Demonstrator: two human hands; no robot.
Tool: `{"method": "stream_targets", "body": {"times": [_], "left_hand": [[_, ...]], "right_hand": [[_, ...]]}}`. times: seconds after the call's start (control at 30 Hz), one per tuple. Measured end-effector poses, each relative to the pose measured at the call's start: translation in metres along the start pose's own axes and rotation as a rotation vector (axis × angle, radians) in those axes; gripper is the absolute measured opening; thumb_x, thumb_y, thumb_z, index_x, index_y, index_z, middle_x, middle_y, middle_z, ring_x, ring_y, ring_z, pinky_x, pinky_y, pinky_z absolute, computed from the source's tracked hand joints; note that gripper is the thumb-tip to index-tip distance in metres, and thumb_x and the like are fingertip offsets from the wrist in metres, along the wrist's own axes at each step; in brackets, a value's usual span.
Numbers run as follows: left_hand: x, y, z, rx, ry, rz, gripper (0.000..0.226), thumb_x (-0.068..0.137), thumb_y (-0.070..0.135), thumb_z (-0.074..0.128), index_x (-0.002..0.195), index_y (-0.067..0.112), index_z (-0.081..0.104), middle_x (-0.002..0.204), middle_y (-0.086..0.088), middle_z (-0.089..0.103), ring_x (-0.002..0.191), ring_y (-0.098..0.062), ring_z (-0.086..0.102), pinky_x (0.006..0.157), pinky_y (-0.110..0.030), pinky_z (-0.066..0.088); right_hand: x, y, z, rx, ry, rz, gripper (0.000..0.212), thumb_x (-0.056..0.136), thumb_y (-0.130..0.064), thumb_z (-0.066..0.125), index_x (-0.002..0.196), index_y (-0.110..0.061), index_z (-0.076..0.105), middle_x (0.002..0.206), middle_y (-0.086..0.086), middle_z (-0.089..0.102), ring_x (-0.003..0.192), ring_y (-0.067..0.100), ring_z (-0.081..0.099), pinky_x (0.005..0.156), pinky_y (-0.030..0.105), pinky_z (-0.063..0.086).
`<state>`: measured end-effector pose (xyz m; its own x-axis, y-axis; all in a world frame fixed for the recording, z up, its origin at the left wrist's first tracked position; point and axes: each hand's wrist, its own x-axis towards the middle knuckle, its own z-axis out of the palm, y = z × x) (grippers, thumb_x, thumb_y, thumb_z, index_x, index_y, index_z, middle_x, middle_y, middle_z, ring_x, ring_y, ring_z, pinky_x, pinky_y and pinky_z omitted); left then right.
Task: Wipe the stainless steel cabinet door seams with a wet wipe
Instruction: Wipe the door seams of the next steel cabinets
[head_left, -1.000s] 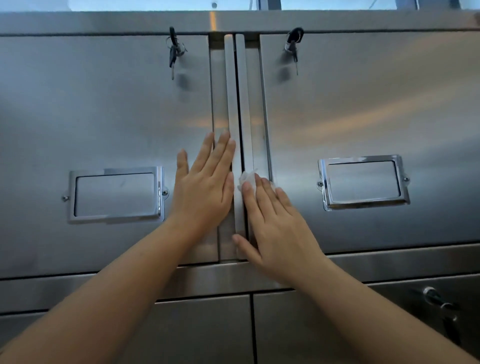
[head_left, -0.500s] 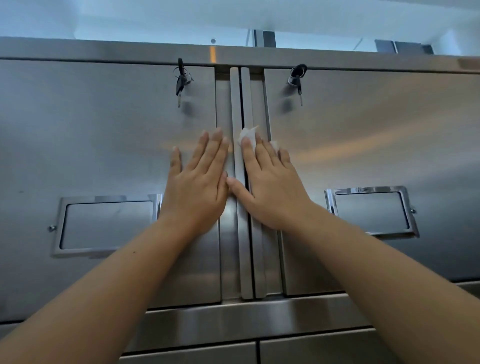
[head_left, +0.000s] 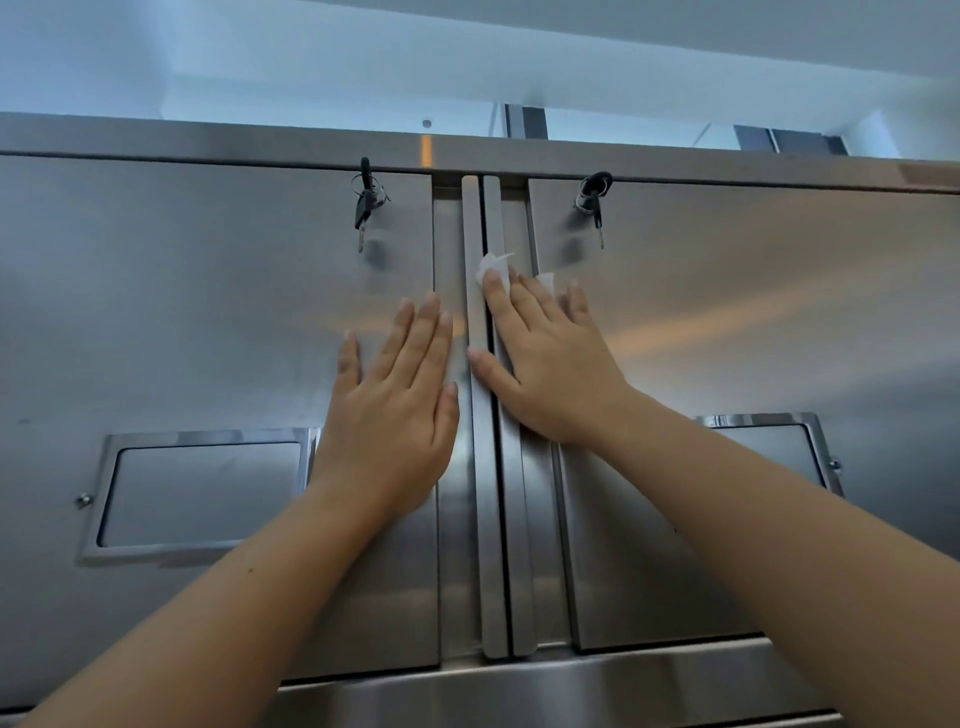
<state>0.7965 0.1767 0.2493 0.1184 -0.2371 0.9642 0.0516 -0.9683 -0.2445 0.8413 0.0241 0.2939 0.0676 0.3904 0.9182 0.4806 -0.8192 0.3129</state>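
Note:
Two stainless steel cabinet doors meet at a dark vertical seam (head_left: 488, 218) between two raised steel strips. My right hand (head_left: 545, 364) lies flat with straight fingers on the right strip and presses a white wet wipe (head_left: 491, 267) against the seam; the wipe peeks out above my fingertips. My left hand (head_left: 400, 395) rests flat and open on the left door (head_left: 208, 312), just left of the seam, holding nothing. The right door (head_left: 753, 291) stretches away to the right.
Keys hang from a lock on the left door (head_left: 366, 200) and a lock on the right door (head_left: 592, 195). Each door carries a framed label holder (head_left: 200, 491), the right label holder (head_left: 769, 441) partly behind my forearm. A steel rail (head_left: 519, 686) runs below the doors.
My right hand has slid the wipe upward along the seam from near the label holders toward the locks. My left hand stays flat on the left door. The view has tilted upward.

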Motion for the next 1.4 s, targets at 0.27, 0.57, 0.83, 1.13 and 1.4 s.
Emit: {"method": "stream_targets", "body": {"times": [0.27, 0.57, 0.83, 1.13, 1.4], "left_hand": [[0.0, 0.002, -0.003, -0.017, 0.002, -0.003, 0.06, 0.087, 0.043, 0.001, 0.143, 0.02, -0.001, 0.152, 0.008, -0.008, 0.141, -0.01, -0.011, 0.111, -0.038, -0.01], [-0.001, 0.002, -0.003, -0.03, 0.012, -0.005, 0.06, 0.088, 0.042, 0.003, 0.142, 0.019, 0.001, 0.152, 0.009, -0.006, 0.141, -0.01, -0.01, 0.111, -0.036, -0.011], [-0.001, 0.003, -0.004, -0.028, -0.001, -0.014, 0.06, 0.086, 0.044, -0.002, 0.141, 0.023, -0.007, 0.149, 0.013, -0.017, 0.138, -0.005, -0.02, 0.109, -0.032, -0.02], [-0.003, 0.005, -0.004, -0.006, 0.01, -0.003, 0.059, 0.088, 0.04, 0.005, 0.143, 0.019, 0.005, 0.153, 0.007, -0.001, 0.141, -0.011, -0.007, 0.111, -0.038, -0.008], [-0.014, 0.008, -0.005, 0.014, -0.018, 0.0, 0.059, 0.088, 0.038, 0.01, 0.143, 0.015, 0.008, 0.154, 0.002, 0.005, 0.143, -0.012, 0.001, 0.112, -0.04, -0.004]], "right_hand": [[0.049, 0.01, -0.003, 0.006, 0.03, 0.046, 0.067, 0.097, -0.048, 0.022, 0.148, -0.015, -0.005, 0.157, 0.009, 0.002, 0.144, 0.019, -0.001, 0.112, 0.045, -0.009], [0.087, 0.017, -0.017, -0.007, -0.021, 0.091, 0.066, 0.097, -0.049, 0.019, 0.148, -0.015, -0.006, 0.157, 0.01, 0.004, 0.144, 0.021, 0.001, 0.112, 0.05, -0.006], [0.071, 0.019, -0.01, -0.017, 0.003, 0.051, 0.068, 0.096, -0.051, 0.02, 0.149, -0.015, -0.005, 0.157, 0.008, 0.004, 0.144, 0.019, 0.001, 0.112, 0.05, -0.005], [0.075, 0.012, -0.011, 0.023, -0.015, 0.122, 0.067, 0.096, -0.05, 0.019, 0.148, -0.017, -0.007, 0.157, 0.008, 0.001, 0.144, 0.019, -0.001, 0.111, 0.052, -0.007], [0.027, 0.001, 0.003, 0.046, 0.046, 0.065, 0.069, 0.095, -0.048, 0.025, 0.149, -0.015, -0.004, 0.157, 0.009, 0.005, 0.143, 0.021, 0.001, 0.111, 0.05, -0.006]]}}
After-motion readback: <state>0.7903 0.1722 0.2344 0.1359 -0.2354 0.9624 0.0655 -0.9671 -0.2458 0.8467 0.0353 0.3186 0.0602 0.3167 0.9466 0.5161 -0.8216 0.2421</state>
